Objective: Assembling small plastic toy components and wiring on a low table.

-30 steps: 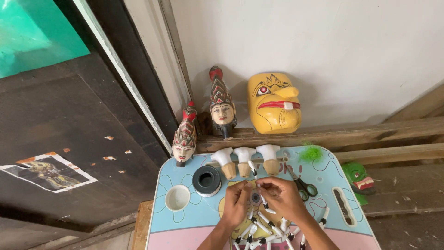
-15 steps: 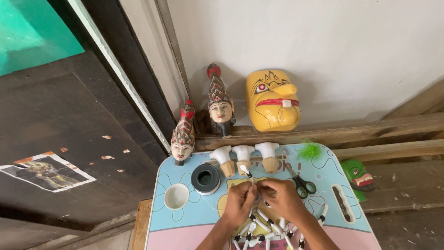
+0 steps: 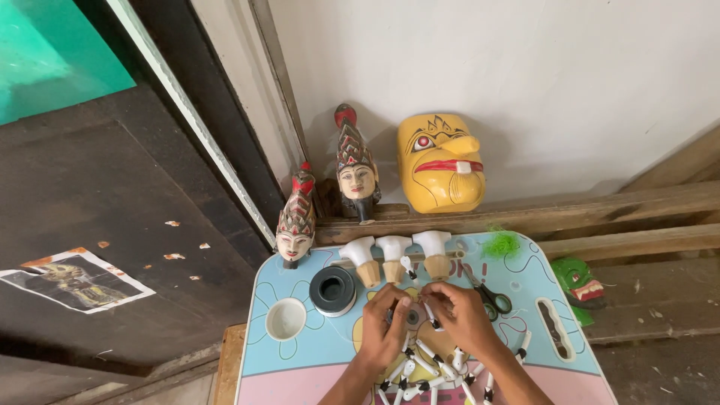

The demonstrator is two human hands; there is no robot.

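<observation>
Both hands [image 3: 424, 319] over white pegs [image 3: 427, 371] — white cup [image 3: 286, 319] beside black jar [image 3: 332, 290]

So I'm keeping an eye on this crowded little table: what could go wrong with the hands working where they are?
The left hand and right hand work together just in front of three white-topped wooden pieces standing upright; a nudge could topple them. Loose small white pieces lie under the wrists and might get swept off the table. The scissors lie right beside the right hand, so a careless move could catch them.
</observation>
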